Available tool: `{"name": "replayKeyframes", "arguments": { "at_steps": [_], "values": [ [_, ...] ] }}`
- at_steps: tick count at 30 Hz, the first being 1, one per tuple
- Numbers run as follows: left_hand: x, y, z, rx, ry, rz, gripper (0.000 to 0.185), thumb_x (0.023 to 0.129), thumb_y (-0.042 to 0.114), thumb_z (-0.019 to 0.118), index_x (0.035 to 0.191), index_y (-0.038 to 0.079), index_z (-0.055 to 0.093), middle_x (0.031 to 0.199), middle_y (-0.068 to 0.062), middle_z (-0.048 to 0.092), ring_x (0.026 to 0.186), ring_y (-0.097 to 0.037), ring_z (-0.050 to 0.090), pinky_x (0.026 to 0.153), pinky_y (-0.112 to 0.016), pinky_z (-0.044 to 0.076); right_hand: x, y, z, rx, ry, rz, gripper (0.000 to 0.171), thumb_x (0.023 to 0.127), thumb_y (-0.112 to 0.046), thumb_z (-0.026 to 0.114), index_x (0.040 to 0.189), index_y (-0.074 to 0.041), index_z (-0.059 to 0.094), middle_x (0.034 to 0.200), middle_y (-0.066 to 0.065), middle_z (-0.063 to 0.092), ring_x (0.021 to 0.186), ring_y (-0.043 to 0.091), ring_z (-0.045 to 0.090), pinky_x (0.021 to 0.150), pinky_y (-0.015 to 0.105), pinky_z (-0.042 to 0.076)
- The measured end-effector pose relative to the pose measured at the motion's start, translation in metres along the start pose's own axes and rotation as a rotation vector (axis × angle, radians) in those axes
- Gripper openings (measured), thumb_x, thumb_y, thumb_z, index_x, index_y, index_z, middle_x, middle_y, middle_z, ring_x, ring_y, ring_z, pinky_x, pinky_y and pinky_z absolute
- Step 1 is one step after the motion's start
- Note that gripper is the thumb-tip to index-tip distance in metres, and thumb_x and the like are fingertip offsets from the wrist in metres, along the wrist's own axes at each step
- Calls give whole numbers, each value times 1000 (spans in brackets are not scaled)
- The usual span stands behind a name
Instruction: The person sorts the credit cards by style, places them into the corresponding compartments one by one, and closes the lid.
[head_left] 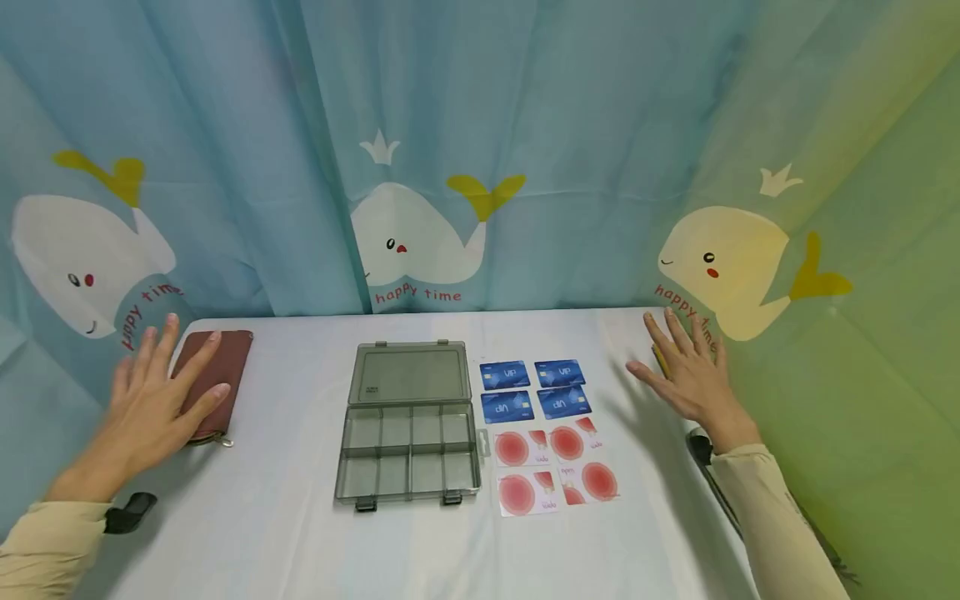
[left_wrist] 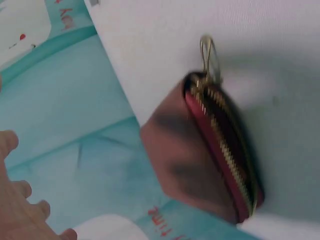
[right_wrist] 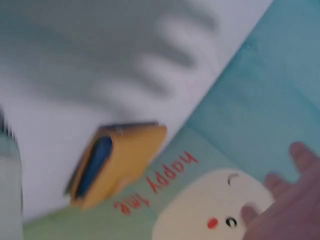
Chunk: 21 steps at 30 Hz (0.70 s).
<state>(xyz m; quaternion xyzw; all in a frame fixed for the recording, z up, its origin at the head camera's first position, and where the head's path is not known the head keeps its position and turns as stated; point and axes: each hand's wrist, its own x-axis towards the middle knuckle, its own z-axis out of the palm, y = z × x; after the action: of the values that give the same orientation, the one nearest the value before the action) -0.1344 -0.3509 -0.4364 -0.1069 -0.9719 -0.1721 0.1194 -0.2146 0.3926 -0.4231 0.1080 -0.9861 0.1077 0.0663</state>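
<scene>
White table (head_left: 300,542) before whale-print curtain (head_left: 525,125); both hands (head_left: 153,396) spread open, empty.

Head view: camera sits high, facing forward and down across the table (head_left: 300,533) toward the curtain (head_left: 525,125) at 12 o'clock, wide and distant. Left wrist view: close, blurred, tilted, aimed at the brown wallet (left_wrist: 200,160) by the table edge; head view holds that wallet (head_left: 213,371) at 9 o'clock. Right wrist view: close, blurred, aimed at a yellow case (right_wrist: 117,160) at the table's edge, with curtain lettering behind.
</scene>
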Motion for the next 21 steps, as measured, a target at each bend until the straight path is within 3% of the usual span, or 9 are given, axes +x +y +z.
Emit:
{"name": "replayKeyframes", "arguments": {
  "at_steps": [5,9,12,17,19,21],
  "values": [
    [5,8,21,-126,84,89,75,108,33,59,171,17,21,177,-24,2,161,-53,5,121,-79,5,18,-5,22,93,7,-119,90,100,-48,69,171,-21,23,174,22,22,159,55,13,120,78,13],
    [8,23,45,-215,96,140,78,105,27,66,170,10,25,175,-28,12,158,-55,16,121,-76,16,30,-11,40,157,-33,-152,93,95,-42,79,169,-18,28,170,25,31,153,59,27,119,76,22],
    [9,37,61,-300,61,129,79,104,23,67,169,9,25,174,-29,15,157,-56,18,120,-76,18,37,-14,50,268,-117,-119,93,95,-38,80,169,-19,28,170,24,33,152,56,31,119,75,25],
    [5,60,89,-461,0,43,76,105,21,66,169,10,27,173,-29,20,155,-57,22,116,-78,22,46,-12,66,473,-215,-46,83,98,-23,78,167,-17,32,157,28,46,139,51,48,113,70,41],
    [3,68,99,-521,-38,9,74,106,22,65,169,9,27,173,-28,21,157,-55,21,124,-68,22,48,-8,73,513,-218,-35,78,99,-19,76,165,-14,35,151,29,51,134,51,51,111,69,43],
    [0,75,109,-593,-73,-12,74,106,23,63,168,6,26,173,-27,20,157,-55,20,131,-43,20,49,-4,77,548,-221,-24,73,100,-16,75,164,-13,38,148,30,53,132,50,52,113,69,41]
  ]
}}
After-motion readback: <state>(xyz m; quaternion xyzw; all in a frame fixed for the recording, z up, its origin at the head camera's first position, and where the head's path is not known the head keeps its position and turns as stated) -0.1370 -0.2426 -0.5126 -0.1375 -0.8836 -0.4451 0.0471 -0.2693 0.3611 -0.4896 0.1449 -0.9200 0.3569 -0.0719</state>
